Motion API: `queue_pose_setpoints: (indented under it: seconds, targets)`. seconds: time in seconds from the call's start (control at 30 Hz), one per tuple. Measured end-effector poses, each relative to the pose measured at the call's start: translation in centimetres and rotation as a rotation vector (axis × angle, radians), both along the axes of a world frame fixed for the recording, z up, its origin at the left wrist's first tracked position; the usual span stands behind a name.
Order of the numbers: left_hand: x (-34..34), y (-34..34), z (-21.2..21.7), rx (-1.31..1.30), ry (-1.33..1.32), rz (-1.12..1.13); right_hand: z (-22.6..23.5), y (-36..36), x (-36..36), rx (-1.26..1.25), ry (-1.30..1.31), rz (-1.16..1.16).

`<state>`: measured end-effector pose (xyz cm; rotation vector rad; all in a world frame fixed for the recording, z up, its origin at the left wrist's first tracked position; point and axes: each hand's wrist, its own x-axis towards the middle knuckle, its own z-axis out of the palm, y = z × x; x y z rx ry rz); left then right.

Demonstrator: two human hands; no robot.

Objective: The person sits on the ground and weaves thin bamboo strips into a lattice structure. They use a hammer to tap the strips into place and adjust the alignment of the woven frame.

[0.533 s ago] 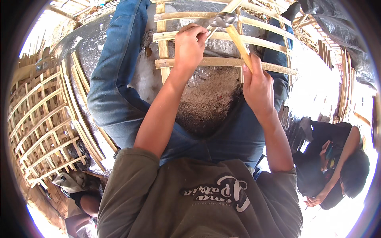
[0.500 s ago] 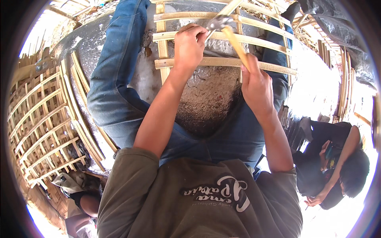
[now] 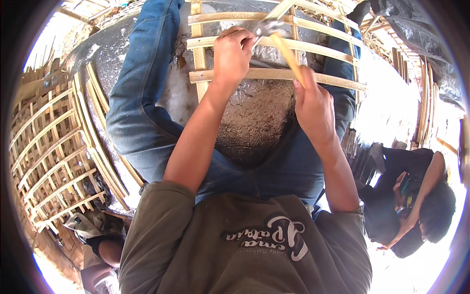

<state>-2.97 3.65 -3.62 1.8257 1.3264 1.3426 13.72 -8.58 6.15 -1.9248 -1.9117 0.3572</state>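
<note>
Between my legs lies a lattice of pale bamboo slats (image 3: 274, 74), crossed by upright strips. My right hand (image 3: 315, 105) is wrapped round the light wooden handle of a hammer (image 3: 289, 58). Its metal head reaches over the slats, right beside my left fingertips. My left hand (image 3: 231, 56) is closed in a pinch above the second slat, near the lower end of a diagonal bamboo strip (image 3: 284, 9). What those fingers hold is too small and partly hidden to make out.
Finished-looking bamboo lattice panels (image 3: 49, 152) stand at the left, with long loose strips (image 3: 100, 142) beside them. Another person (image 3: 409, 196) sits bent over at the right. A dark plastic sheet (image 3: 416, 36) hangs at the far right. My jeans-clad legs flank the lattice.
The hammer head has shifted slightly left and down, closer to my left fingertips. My left hand keeps its pinch in nearly the same place.
</note>
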Motion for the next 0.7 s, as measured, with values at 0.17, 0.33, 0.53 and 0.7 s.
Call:
queue_pose_setpoints:
  seconds: [0.17, 0.33, 0.53, 0.7]
  targets:
    - [-0.3, 0.2, -0.4, 0.032, -0.008, -0.008, 0.4, 0.0, -0.4, 0.065, 0.068, -0.019]
    - [-0.3, 0.1, -0.1, -0.030, 0.003, 0.022, 0.2, 0.4, -0.1, -0.088, 0.019, -0.013]
    - [-0.3, -0.1, 0.2, -0.022, -0.015, -0.025, -0.3, -0.3, -0.6, 0.000, 0.132, -0.056]
    - [-0.3, 0.1, 0.1, -0.010, -0.021, -0.012, -0.4, -0.4, -0.9, 0.022, 0.137, -0.038]
